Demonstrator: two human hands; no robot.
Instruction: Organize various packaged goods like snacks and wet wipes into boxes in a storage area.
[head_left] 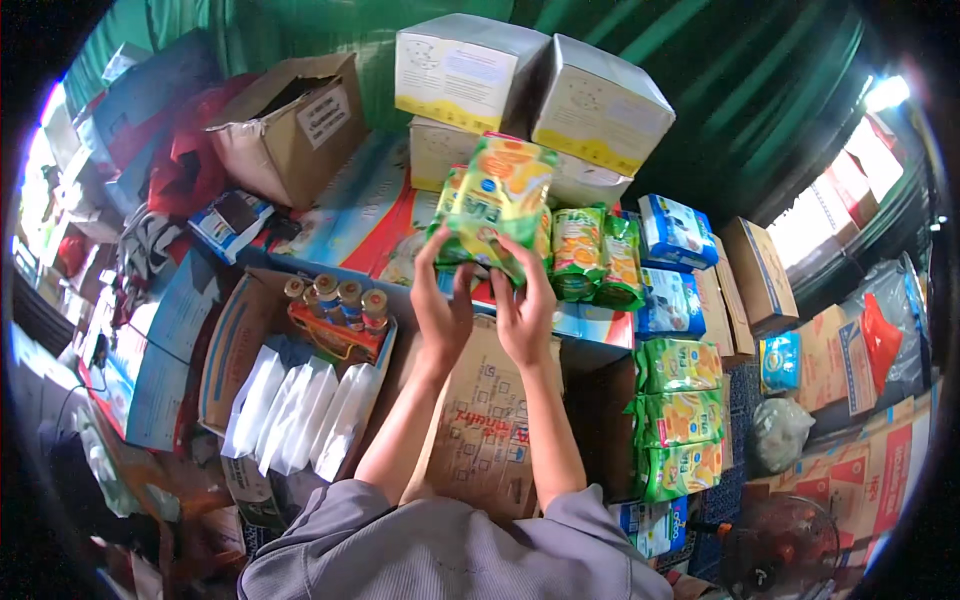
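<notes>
A green and yellow biscuit packet [505, 190] is held up in front of me, tilted, between both hands. My left hand [445, 305] has its fingers closed on the lower left of the packet. At the lower right edge, my right hand [525, 305] grips it too. Similar green packets [578, 250] stand in a row just to the right, on a colourful box. Part of another packet shows behind the left side of the held one. Below my hands lies a brown cardboard box [490, 420] with red and dark print.
At left, an open carton [215, 375] holds several capped bottles [350, 303] and white pouches [300, 410]. White and yellow boxes [605, 100] are stacked at the back. More green packets [680, 410] and blue packs [675, 232] are piled at right. A fan [785, 545] stands lower right.
</notes>
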